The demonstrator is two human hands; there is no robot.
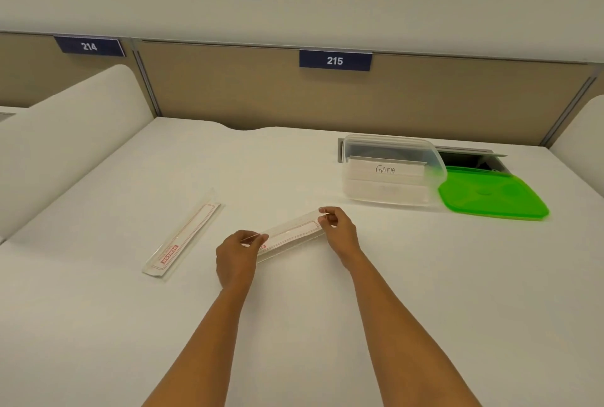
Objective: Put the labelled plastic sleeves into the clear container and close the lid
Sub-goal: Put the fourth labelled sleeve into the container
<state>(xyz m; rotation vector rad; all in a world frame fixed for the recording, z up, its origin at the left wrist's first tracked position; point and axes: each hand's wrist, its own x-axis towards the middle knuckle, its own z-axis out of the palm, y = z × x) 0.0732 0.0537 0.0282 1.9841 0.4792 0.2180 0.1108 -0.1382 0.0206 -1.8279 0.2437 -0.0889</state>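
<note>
Desk: white, running from my body to the back panel; everything here sits on or over it.
Panel: beige, upright behind the desk, with a blue sign reading 215.
Left arm: bare, reaching forward and slightly rightward, wrist bent in toward the middle.
Right arm: bare, reaching forward and leftward, so my forearms converge.
Container: clear, lid off, at the back right, partly over a desk hatch. A white label reading GAMA shows at its front; I cannot tell whether that is inside or on the wall.
Lid: green, flat on the desk, just right of the container.
Loose sleeve: flat on the desk, left of my hands and apart from them, red print up, running near-left to far-right.
Held sleeve: between my hands in front of me, well short of the container, near end low, far end to the right.
Left hand: back up, thumb and fingertips pinching the held sleeve's near end.
Right hand: thumb and forefinger pinching its far end, other fingers curled.
</note>
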